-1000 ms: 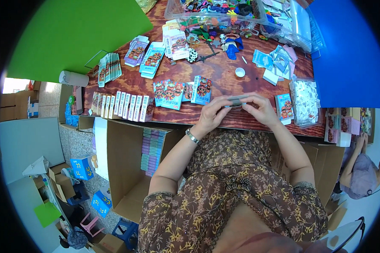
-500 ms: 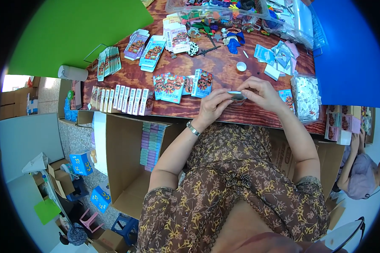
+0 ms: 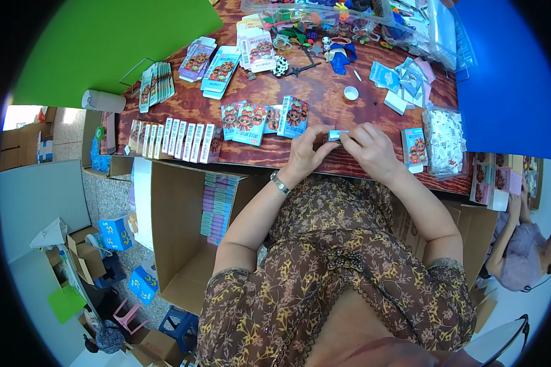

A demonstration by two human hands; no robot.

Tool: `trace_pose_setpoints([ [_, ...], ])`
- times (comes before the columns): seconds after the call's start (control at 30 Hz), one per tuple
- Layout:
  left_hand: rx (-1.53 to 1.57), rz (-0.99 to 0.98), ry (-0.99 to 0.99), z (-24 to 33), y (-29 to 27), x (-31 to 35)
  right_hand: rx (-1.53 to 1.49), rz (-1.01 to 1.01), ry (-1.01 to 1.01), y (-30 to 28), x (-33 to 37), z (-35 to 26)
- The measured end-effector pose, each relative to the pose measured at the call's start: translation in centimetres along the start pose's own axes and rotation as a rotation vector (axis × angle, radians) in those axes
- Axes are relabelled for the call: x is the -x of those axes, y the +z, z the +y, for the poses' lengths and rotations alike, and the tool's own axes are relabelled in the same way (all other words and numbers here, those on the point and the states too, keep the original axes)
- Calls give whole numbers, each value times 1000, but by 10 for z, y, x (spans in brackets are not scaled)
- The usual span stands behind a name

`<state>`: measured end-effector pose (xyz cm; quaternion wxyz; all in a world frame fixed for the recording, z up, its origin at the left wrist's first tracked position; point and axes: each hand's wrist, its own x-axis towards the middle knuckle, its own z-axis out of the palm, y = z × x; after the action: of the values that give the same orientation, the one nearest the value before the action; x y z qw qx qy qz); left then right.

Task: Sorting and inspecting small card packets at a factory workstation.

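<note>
Got the small blue box (image 3: 338, 135) clamped in both hands, just above the near edge of the red-brown table (image 3: 324, 85). Pinched between thumb and fingers of the left hand (image 3: 306, 154) from 9 o'clock, and gripped at 3 by the right hand (image 3: 371, 154). Compared with a second ago: now showing a narrow blue-and-white face instead of a greyish one, and with right-hand fingers curled further over that end.

Containers next, reading the clock from that box. Can see a clear tub (image 3: 251, 7) at 12, piled with colourful little toys. Also got a second clear tub (image 3: 431, 52) between 1 and 2, holding cards and plastic sleeves, probably, given all the glare. Spotted a small white cup (image 3: 350, 93) just past 12, then a clear tray (image 3: 445, 174) at 3, packed with white packets. Down at 8, found a big cardboard carton (image 3: 179, 220) with purple and blue-green boxes (image 3: 218, 208) stacked inside.
</note>
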<state>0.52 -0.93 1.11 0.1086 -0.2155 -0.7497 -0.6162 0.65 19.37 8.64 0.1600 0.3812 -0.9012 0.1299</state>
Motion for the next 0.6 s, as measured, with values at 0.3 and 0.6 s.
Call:
trace_pose_setpoints([
  [0.3,-242,13,234,2,3,-2,-501,-49,179,-10,22,12],
  [0.6,-276,15,260,5,2,1,-230,166,91,34,36,10],
])
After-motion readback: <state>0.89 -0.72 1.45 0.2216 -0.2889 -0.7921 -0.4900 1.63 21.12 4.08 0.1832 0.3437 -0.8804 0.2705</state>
